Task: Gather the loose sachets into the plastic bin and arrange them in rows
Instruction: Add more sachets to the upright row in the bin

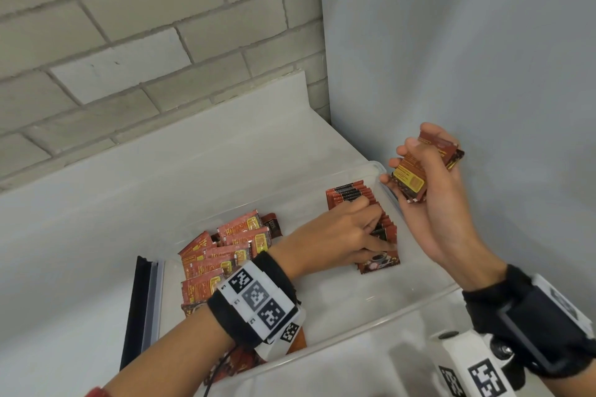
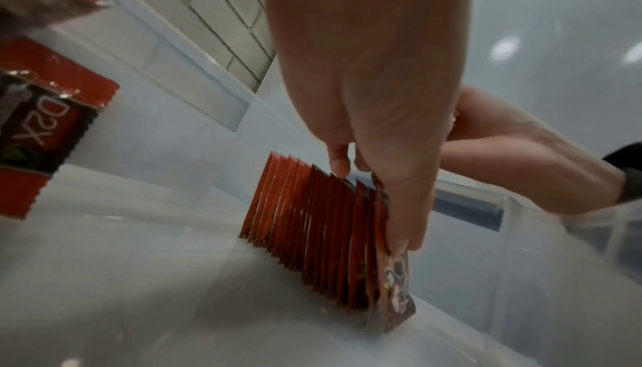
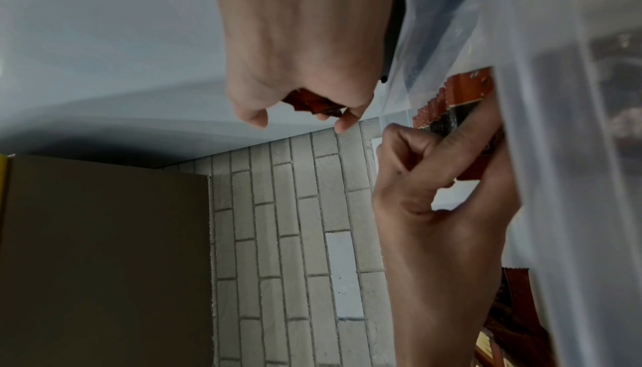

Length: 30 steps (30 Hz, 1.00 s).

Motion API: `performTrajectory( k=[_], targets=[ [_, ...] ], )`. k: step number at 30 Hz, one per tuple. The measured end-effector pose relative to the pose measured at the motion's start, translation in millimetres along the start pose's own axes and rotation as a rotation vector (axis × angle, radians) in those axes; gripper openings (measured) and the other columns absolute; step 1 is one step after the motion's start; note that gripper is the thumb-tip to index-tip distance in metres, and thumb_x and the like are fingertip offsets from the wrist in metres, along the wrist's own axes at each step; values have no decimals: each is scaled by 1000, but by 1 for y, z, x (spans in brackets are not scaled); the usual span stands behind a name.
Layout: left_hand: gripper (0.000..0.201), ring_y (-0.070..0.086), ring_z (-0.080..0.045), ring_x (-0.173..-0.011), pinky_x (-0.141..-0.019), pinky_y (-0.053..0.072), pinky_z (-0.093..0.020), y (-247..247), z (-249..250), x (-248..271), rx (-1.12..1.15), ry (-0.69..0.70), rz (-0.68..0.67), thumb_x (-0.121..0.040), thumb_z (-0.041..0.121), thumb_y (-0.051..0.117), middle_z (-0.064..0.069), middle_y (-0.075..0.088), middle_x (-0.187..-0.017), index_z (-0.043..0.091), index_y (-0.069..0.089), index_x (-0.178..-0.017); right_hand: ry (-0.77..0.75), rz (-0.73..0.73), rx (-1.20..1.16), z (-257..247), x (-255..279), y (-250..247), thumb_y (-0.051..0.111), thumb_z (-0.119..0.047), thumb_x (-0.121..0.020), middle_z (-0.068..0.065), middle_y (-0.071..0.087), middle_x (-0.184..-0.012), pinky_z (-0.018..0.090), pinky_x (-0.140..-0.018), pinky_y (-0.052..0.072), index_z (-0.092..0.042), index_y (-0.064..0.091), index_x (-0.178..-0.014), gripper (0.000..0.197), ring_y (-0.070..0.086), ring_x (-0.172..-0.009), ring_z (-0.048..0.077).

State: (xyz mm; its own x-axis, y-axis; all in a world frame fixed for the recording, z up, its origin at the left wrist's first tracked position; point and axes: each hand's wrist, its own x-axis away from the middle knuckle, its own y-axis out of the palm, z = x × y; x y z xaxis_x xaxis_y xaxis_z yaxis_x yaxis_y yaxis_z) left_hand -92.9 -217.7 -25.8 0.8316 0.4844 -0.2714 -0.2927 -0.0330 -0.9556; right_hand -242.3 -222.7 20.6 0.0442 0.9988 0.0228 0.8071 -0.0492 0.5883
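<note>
**Sachets Going Into Rows in the Clear Bin**

Left hand down inside the plastic bin, on the row of sachets. Fingers curled over the tops of the red packs, thumb pressed flat on the front sachet at the near end of the row. Row standing on edge, packs tight side by side, leaning a little, on the right side of the bin floor.

Right hand up in the air, above the right rim of the bin. Fingers and thumb wrapped round a small stack of sachets, yellow label facing up. Stack clear of the bin, not touching the row.

Loose pile of sachets on the left side of the bin, lying flat and mixed up, well apart from the row. Some of the pile hidden under the left wrist band.

Black strip just beside the left wall of the bin. Bin on a white counter, in the corner between a brick wall and a plain grey wall.
</note>
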Motion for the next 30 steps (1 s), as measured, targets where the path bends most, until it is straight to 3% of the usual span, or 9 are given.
performTrajectory(
  k=[7,12,16,18,24,26,30],
  targets=[
    [26,25,-14,-82,-65,32,-30,-4,2,1,43,-20,-54,-91,24,61,-3,35,-84,23,71,-115,93,-58,-105,-1,2,0,44,-10,-95,4,60,-94,32,-80,56,-27,54,-110,24,62,-86,19],
    [25,28,-13,-83,-70,31,-25,-10,1,0,173,-52,42,-91,22,60,-4,35,-82,16,72,-112,113,-62,-171,-3,3,4,39,-6,-98,12,57,-100,45,-84,57,-20,54,-115,27,68,-94,31],
    [28,35,-11,-88,-78,35,-19,-22,-15,7,294,-260,148,-92,25,55,-4,46,-87,12,71,-110,116,-127,-149,-3,5,5,41,-6,-99,12,64,-101,50,-89,54,-19,54,-121,29,67,-104,35],
    [27,39,-7,-87,-75,33,-14,-30,-21,12,313,-403,202,-95,26,52,-2,50,-90,12,70,-109,135,-152,-144,-3,4,4,46,-9,-97,11,69,-104,51,-88,54,-20,55,-123,30,67,-106,33],
    [25,57,0,-81,-70,46,-18,-50,-23,15,448,-688,456,-102,20,42,10,60,-90,16,65,-111,183,-231,-63,-1,5,4,55,-11,-90,13,66,-118,47,-80,57,-16,56,-125,36,68,-103,32],
    [26,57,-2,-80,-70,47,-17,-55,-20,14,582,-737,474,-101,25,43,9,63,-89,15,65,-112,202,-270,-13,0,6,4,56,-10,-89,13,67,-117,46,-77,58,-14,55,-125,37,68,-101,32],
    [29,58,-10,-87,-75,50,-23,-64,-13,12,809,-673,472,-90,32,59,3,67,-95,16,64,-114,215,-315,80,2,6,4,61,-12,-84,13,68,-115,45,-73,59,-14,56,-124,40,69,-99,33]
  ],
)
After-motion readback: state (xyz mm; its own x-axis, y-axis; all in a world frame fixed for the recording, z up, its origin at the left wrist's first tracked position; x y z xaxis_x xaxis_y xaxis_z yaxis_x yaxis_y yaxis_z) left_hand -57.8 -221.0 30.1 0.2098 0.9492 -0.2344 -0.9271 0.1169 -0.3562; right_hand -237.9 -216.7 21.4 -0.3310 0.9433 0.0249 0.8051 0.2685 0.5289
